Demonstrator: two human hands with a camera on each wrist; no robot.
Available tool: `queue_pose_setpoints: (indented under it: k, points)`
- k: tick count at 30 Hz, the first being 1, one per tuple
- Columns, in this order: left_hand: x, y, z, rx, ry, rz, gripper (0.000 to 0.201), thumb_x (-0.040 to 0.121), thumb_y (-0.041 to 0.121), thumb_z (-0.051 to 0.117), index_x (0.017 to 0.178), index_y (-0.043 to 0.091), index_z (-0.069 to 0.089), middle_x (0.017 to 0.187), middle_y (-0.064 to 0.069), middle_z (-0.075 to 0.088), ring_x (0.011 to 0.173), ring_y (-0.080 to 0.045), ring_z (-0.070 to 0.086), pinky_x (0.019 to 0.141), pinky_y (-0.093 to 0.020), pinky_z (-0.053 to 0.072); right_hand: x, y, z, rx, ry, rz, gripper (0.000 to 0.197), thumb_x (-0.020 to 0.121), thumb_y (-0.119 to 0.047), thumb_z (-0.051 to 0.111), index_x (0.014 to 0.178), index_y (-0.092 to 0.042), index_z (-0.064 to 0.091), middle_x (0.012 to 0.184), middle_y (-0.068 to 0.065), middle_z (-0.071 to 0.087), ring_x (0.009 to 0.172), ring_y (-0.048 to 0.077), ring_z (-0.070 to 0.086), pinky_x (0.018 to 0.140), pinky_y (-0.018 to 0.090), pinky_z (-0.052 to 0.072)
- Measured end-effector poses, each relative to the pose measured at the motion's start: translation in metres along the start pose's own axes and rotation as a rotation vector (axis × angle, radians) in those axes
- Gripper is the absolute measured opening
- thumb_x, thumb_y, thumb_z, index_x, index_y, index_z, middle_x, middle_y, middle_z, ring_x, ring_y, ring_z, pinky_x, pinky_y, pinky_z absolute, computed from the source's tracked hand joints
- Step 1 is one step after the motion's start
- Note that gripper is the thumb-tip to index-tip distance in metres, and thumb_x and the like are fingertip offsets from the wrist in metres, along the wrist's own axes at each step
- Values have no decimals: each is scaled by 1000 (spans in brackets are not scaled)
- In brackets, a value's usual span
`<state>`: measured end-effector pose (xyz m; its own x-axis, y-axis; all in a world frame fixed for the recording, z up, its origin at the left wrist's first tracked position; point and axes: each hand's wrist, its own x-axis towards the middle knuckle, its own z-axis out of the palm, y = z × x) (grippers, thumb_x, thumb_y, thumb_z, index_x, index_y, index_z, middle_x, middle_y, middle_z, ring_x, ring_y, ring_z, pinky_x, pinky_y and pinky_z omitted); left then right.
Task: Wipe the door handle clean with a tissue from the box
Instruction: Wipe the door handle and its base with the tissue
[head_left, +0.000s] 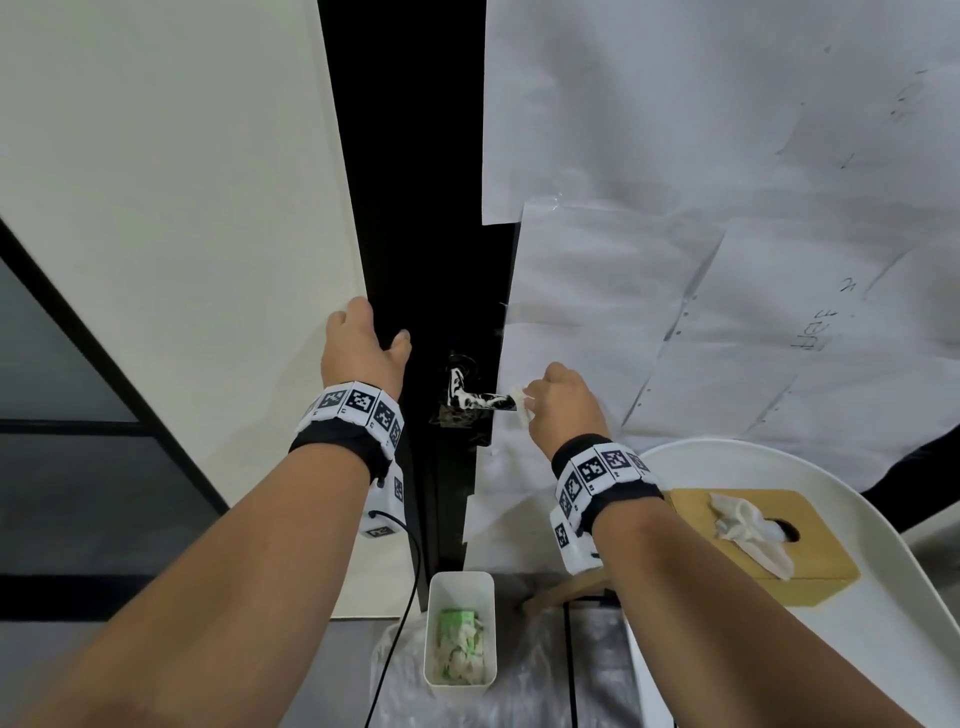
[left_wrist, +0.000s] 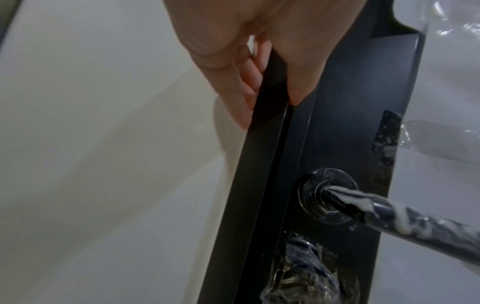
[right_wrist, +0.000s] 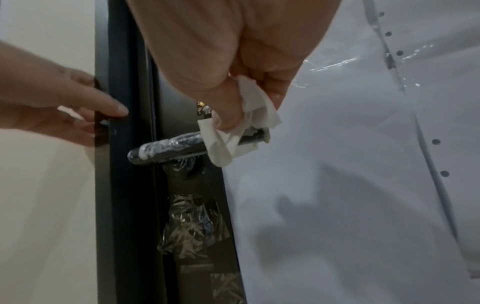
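A black lever door handle smeared with white paste sticks out of the dark door edge. My right hand pinches a white tissue wrapped round the handle's free end. My left hand grips the door edge above the handle, thumb on the near face, fingers behind it. The left hand also shows in the right wrist view. A tan tissue box with a tissue poking out sits at the lower right.
The box rests on a white round chair seat. A white bin with used tissues stands on the floor below the handle. Plastic-covered paper sheets hang on the door's right; clear wrap covers the lock below the handle.
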<state>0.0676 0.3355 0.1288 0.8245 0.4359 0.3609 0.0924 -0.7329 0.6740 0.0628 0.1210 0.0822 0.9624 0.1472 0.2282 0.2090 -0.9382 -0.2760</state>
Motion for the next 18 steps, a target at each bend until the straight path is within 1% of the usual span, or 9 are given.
queue_pose_setpoints:
  k: [2, 4, 7, 8, 10, 12, 15, 16, 18]
  points:
    - [0, 0, 0, -2, -3, -11, 29, 86, 26, 64, 92, 7, 44, 90, -6, 43, 63, -23, 41, 57, -30, 32, 1, 3, -5, 49, 23, 52, 22, 93, -7, 49, 100, -2, 69, 101, 12, 53, 94, 30, 54, 68, 32, 43]
    - [0, 1, 0, -2, -2, -18, 29, 86, 26, 64, 91, 8, 42, 90, -6, 43, 62, -22, 40, 57, -30, 31, 0, 5, -7, 71, 47, 74, 21, 94, -8, 50, 102, -4, 69, 103, 13, 52, 98, 30, 53, 71, 31, 44]
    - [0, 1, 0, 2, 7, -13, 30, 86, 26, 65, 87, 11, 39, 88, -6, 44, 60, -21, 39, 55, -29, 30, -6, 1, -5, 138, 7, 87, 18, 95, -11, 52, 104, -1, 63, 110, 14, 49, 106, 29, 49, 81, 42, 50]
    - [0, 0, 1, 1, 8, -12, 31, 86, 26, 65, 87, 11, 38, 88, -6, 44, 59, -21, 39, 55, -29, 30, -7, 0, -3, 118, -12, 77, 19, 95, -12, 51, 103, -1, 64, 111, 13, 48, 106, 29, 49, 81, 42, 50]
    - [0, 0, 1, -1, 9, -15, 32, 86, 27, 65, 86, 11, 38, 88, -6, 44, 56, -17, 36, 56, -29, 30, -2, 1, -1, 40, -41, 56, 20, 95, -11, 49, 97, 0, 66, 107, 12, 47, 100, 30, 50, 73, 37, 46]
    - [0, 0, 1, 4, 8, -17, 32, 86, 27, 66, 86, 11, 38, 88, -6, 44, 56, -17, 36, 56, -29, 30, 4, 3, -2, 46, -45, 94, 19, 93, -8, 49, 87, 1, 66, 103, 12, 48, 94, 31, 52, 70, 34, 43]
    - [0, 0, 0, 14, 3, -11, 31, 86, 27, 66, 88, 9, 41, 89, -7, 45, 61, -22, 40, 57, -30, 31, 9, 6, -3, 90, -48, 197, 17, 90, -3, 51, 88, 0, 67, 103, 12, 47, 92, 31, 54, 75, 37, 50]
    - [0, 0, 0, 14, 2, -8, 31, 86, 27, 66, 88, 8, 41, 89, -7, 45, 62, -22, 40, 57, -30, 31, 8, 6, -3, 92, -47, 214, 18, 90, -4, 50, 88, -1, 67, 104, 13, 47, 91, 31, 54, 76, 38, 51]
    - [0, 0, 0, 13, 2, -6, 31, 86, 27, 66, 87, 9, 40, 88, -6, 45, 61, -21, 39, 56, -29, 30, 7, 8, -3, 73, -41, 217, 17, 90, -4, 49, 88, -1, 66, 103, 13, 47, 90, 31, 54, 75, 37, 50]
